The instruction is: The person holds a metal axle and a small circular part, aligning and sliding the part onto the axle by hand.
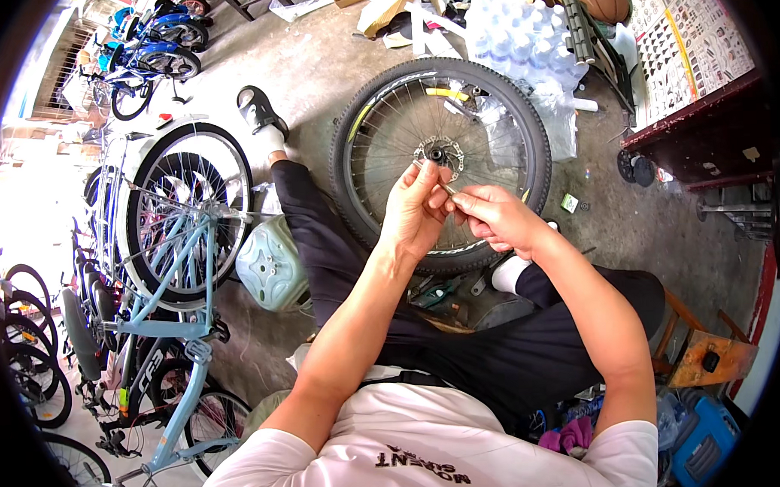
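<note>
Grey concrete floor (630, 244), stained; white glare (41, 213) at left; dark red furniture (687, 151), wooden stool (719, 357) at right.

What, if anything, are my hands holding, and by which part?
Your right hand pinches a small, thin piece near your left hand; what it is, and which part is gripped, cannot be told.

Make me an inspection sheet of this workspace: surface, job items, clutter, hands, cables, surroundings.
Surface: blotchy grey floor.
Job items: wheel in front of the person; small part at the fingers, too small to identify.
Clutter: wrapped bottles beyond the wheel; purple cloth and blue case at lower right.
Hands: right hand pinches the small part; left hand is curled beside it, grip unclear.
Cables: none made out for certain.
Surroundings: light-blue bicycle at left, more bikes at upper left.
</note>
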Demonstrator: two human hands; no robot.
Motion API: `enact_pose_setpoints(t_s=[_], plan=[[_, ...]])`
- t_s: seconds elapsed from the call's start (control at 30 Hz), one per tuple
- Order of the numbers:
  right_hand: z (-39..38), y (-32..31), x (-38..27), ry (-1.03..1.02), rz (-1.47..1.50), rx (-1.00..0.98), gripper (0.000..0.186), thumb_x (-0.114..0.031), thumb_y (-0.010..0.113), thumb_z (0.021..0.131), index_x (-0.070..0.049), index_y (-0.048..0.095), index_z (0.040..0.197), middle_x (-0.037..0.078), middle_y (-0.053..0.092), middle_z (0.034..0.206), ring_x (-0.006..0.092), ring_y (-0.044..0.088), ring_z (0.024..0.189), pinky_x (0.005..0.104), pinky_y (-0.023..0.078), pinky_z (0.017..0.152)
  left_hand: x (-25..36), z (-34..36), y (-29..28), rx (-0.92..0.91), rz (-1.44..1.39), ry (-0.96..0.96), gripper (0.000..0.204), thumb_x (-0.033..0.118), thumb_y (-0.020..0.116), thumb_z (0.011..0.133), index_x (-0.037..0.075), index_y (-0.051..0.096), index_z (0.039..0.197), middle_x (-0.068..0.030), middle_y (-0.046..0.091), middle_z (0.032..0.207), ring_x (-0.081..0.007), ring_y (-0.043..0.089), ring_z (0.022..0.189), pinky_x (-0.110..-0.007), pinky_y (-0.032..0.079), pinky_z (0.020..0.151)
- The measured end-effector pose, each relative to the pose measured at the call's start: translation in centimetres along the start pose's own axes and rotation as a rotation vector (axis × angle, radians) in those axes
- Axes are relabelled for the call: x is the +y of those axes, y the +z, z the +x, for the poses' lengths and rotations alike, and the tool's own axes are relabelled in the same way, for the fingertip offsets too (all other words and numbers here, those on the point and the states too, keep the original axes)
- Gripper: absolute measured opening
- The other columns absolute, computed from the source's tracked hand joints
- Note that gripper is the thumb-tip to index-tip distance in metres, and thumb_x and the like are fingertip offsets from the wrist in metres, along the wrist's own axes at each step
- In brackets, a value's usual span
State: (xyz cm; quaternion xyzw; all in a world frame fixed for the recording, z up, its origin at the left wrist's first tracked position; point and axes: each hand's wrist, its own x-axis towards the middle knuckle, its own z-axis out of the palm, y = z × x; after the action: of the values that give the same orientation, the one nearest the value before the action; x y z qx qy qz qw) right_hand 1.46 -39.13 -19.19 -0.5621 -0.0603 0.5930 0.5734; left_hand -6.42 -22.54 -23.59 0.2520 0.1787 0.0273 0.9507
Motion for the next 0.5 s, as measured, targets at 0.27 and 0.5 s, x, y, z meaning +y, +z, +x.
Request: enact_pose_setpoints(t_s=[0.27, 0.5], plan=[[-0.2, -0.4, 0.0, 0.004, 0.082, -0.013, 0.029, -0.038, 0.05, 0.106, -0.011, 0.058, 0.097, -0.009, 0.037, 0.06, 0.0003, 0.024, 0.044, 0.0205, 0.017, 0.038, 1.1, -0.6, 1.4, -0.188, -0.083, -0.06, 0.055, 0.045, 0.051, 0.105, 0.009, 0.043, 0.147, -0.0051, 0.057, 0.109, -0.0098, 0.049, 0.078, -0.033, 0.047, 0.083], [-0.1, 0.2, 0.4, 0.014, 0.022, 0.03, 0.031, -0.038, 0.051, 0.106, -0.009, 0.057, 0.097, -0.008, 0.039, 0.061, 0.0011, 0.026, 0.043, 0.0212, 0.019, 0.038, -0.3, -0.2, -0.5, -0.017, -0.038, -0.025, 0.032, 0.033, 0.06, 0.102, 0.013, 0.056, 0.127, -0.0013, 0.064, 0.105, -0.0101, 0.053, 0.07, -0.031, 0.05, 0.072]])
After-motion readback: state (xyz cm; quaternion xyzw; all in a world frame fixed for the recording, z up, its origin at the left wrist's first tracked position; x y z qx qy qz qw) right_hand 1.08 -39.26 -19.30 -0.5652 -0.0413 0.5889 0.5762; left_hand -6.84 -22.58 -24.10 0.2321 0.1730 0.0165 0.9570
